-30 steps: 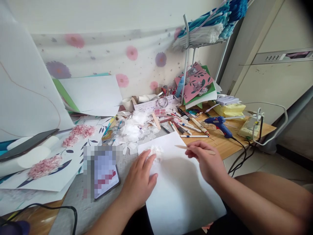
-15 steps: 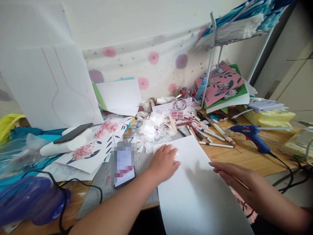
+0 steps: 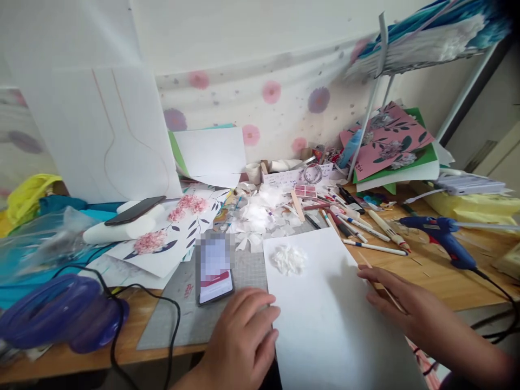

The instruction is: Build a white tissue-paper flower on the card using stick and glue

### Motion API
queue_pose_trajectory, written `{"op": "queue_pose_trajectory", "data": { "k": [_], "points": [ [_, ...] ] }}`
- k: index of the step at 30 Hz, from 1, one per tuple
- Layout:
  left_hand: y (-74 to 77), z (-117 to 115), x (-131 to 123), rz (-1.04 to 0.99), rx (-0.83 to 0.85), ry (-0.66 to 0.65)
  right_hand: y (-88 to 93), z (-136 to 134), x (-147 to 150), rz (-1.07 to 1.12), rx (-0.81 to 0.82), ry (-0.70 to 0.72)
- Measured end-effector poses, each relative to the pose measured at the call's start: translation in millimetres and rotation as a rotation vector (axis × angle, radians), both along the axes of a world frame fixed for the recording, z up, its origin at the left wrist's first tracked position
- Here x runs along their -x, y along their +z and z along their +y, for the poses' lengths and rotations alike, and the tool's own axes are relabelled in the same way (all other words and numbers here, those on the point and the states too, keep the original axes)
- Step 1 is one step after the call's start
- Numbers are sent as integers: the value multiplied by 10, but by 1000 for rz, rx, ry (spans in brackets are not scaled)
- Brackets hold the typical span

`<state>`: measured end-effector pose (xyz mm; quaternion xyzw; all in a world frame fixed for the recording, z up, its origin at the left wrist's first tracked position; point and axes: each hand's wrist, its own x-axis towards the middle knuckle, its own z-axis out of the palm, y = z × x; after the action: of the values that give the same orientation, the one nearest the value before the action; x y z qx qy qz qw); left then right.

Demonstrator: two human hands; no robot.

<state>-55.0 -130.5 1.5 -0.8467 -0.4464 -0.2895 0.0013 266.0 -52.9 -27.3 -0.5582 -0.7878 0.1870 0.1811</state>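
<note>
A white sheet of paper [image 3: 320, 319] lies in front of me, its near part reaching past the table edge. On its upper left sits a small ruffled cluster of white paper petals [image 3: 288, 259]. My left hand [image 3: 247, 330] is at the sheet's left edge, fingers slightly bent and apart, with nothing seen in it. By the right edge, my right hand [image 3: 400, 300] holds a thin wooden stick [image 3: 392, 298] between its fingers. A pile of torn white paper scraps [image 3: 260, 211] lies beyond the sheet.
A phone [image 3: 215, 276] rests on a grey cutting mat [image 3: 170, 325]. Pens and a blue glue gun [image 3: 441, 235] lie to the right. Left are a purple tape dispenser [image 3: 65, 319], black cables and a flower picture [image 3: 170, 233]. A white board with a vase outline [image 3: 122, 135] leans behind.
My left hand has lifted off the petal cluster and drawn back toward me, leaving the cluster uncovered on the sheet. The stick in my right hand now shows clearly. The view has shifted slightly.
</note>
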Motion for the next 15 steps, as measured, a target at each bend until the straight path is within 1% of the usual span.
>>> {"op": "queue_pose_trajectory", "data": {
  "k": [2,5,8,10,12,15],
  "points": [
    [5,-53,185,-31,-75,114,21,23,65,6,-7,12],
    [-21,-127,524,24,-154,300,71,53,104,1,-21,-2],
    [-75,-216,780,112,-150,392,108,103,73,-3,-62,-29],
    [-101,-264,857,167,-103,417,108,146,38,6,-93,-42],
    [-112,-282,878,216,-64,431,91,189,12,22,-129,-46],
    [-104,-246,884,259,-51,454,70,235,15,54,-178,-17]
  ]
}}
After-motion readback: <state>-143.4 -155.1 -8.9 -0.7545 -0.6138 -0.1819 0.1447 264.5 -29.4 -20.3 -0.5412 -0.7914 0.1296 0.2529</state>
